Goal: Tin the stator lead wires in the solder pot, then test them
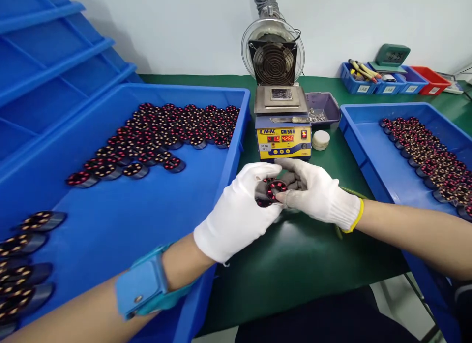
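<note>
Gloved fingers of the left hand (239, 205) and the right hand (315, 190) grip between them a black round part (276, 187) with red spots. Its spotted side looks toward the camera; its long axis is partly covered, so I cannot tell it. At 9 o'clock a wide blue tray (184, 185) and at 3 o'clock a second blue tray (383, 153) contain similar parts (173, 165); at 1 o'clock a purple box (335, 109) contains metal pieces (317, 116).
</note>
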### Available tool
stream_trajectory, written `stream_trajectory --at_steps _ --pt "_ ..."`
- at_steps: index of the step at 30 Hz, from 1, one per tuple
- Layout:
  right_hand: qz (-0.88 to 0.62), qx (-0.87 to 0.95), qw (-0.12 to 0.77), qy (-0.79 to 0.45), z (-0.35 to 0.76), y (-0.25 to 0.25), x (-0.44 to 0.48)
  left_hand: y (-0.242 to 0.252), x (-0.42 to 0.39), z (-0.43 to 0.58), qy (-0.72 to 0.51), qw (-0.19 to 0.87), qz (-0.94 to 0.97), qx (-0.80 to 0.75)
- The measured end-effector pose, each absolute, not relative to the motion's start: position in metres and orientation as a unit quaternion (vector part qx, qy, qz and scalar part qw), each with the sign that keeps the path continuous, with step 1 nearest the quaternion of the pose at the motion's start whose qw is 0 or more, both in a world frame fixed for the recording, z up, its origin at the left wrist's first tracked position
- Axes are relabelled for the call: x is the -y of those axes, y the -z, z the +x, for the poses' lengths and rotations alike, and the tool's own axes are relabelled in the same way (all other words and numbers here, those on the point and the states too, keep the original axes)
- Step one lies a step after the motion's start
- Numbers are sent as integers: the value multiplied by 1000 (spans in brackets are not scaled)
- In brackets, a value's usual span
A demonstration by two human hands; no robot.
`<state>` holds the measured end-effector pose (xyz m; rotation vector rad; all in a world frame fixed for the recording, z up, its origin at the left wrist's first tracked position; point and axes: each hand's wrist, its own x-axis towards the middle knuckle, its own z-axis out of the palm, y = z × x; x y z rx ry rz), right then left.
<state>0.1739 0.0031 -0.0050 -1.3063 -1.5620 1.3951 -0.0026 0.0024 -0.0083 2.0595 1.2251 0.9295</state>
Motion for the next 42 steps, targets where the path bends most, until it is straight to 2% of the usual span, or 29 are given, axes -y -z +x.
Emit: stream_trajectory --at_steps 3,7,13,20,23,26,29,36,39,42 --pt "-492 636 362 -471 173 5 0 5 0 0 -370 415 694 -458" --pt "-510 670 357 -406 176 4 3 1 -5 0 -316 554 629 -445" --pt "-541 698 292 -367 180 0 6 -6 -6 -1 -306 520 621 -501" --pt "-504 680 344 -407 182 3 2 -6 -12 -5 -373 570 531 -504" --pt "-507 658 316 -459 177 6 0 -5 -15 -7 -400 605 480 -494" --pt "-499 621 297 -526 170 4 3 -4 -17 -7 -411 597 469 -504" --pt "-487 573 330 -570 170 -1 7 -4 -17 -5 -425 581 466 -515" --pt "-515 562 401 -508 188 6 -5 -4 -14 0 -425 533 491 -543" --pt "-461 577 381 -557 183 8 -12 -1 -11 0 -410 467 547 -561" --pt "-458 615 363 -530 177 4 -12 5 -6 0 -414 406 604 -547"
